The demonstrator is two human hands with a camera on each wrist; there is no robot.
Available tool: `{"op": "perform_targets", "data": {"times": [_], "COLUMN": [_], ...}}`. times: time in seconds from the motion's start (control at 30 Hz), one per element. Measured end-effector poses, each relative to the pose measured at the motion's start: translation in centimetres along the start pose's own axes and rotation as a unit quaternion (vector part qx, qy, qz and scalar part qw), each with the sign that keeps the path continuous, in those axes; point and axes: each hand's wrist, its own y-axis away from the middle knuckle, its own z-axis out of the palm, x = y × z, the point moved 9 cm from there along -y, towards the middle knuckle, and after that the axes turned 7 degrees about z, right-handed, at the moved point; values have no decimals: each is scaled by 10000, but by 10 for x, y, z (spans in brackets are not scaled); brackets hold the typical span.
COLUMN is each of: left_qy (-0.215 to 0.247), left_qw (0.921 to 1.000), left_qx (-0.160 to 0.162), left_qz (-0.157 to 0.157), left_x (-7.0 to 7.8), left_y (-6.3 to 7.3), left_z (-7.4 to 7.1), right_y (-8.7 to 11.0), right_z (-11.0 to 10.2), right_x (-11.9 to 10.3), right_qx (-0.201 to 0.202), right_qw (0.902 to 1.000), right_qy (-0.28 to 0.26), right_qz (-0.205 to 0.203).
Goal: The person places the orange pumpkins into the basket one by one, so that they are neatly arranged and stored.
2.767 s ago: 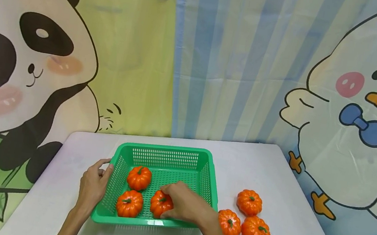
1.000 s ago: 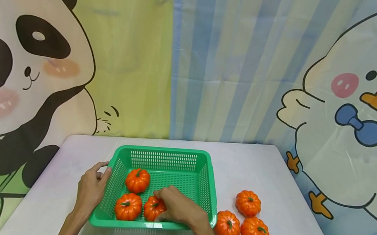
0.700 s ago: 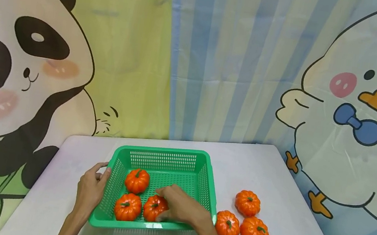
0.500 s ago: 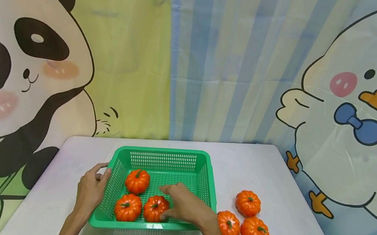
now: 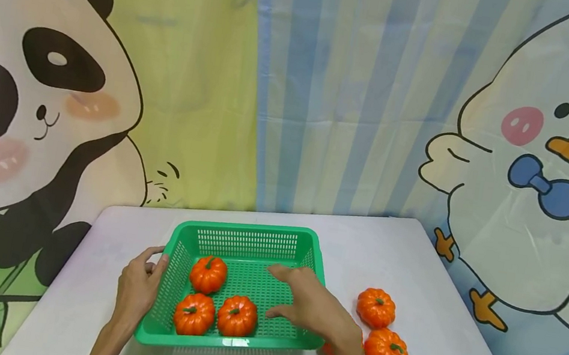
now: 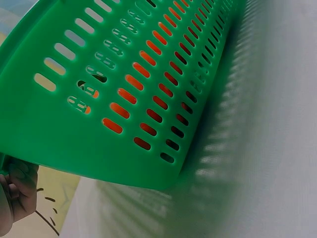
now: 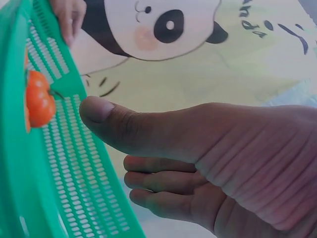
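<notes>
A green plastic basket (image 5: 250, 228) with slotted sides stands on the white table. Inside it sit three small orange pumpkins: one further back (image 5: 208, 275), one at the front left (image 5: 194, 314) and one beside that (image 5: 237, 316). My left hand (image 5: 137, 284) grips the basket's left rim; in the left wrist view, curled fingers (image 6: 22, 188) show at the rim. Over the right part of the basket hovers my right hand (image 5: 307, 302), thumb and fingers spread apart, nothing between them. The right wrist view shows the right hand (image 7: 198, 148) apart from the pumpkin (image 7: 39, 99).
To the right of the basket, more orange pumpkins lie on the table (image 5: 436, 344): one behind (image 5: 376, 308), one in front (image 5: 386, 352), and one mostly hidden by my right forearm (image 5: 327, 353). A cartoon-printed curtain (image 5: 320, 116) hangs behind the table.
My right hand has let go of the front-right pumpkin, leaving it in the basket next to the front-left one, and has drawn up and right. The left hand has stayed at the rim.
</notes>
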Motion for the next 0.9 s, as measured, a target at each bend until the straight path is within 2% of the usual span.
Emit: {"op": "perform_targets", "data": {"times": [0.2,0.37,0.7,0.9], "left_qy": [-31,-42,-66,-59], "left_qw": [10000,10000,9999,10000], "left_qx": [47,41,91,60], "left_qz": [42,42,54,40], "left_x": [0,-1,-1,-1], "left_y": [-1,-1,-2,-1], "left_z": [-1,0,-2,-1], "right_y": [5,14,34,44], "right_z": [-20,-34,-61,-69], "right_x": [10,25,56,74], "right_qx": [304,590,1170,1311], "right_qw": [9992,9968,9913,9878], "right_qy": [-211,-313,-81,67], "right_qz": [149,449,605,834]}}
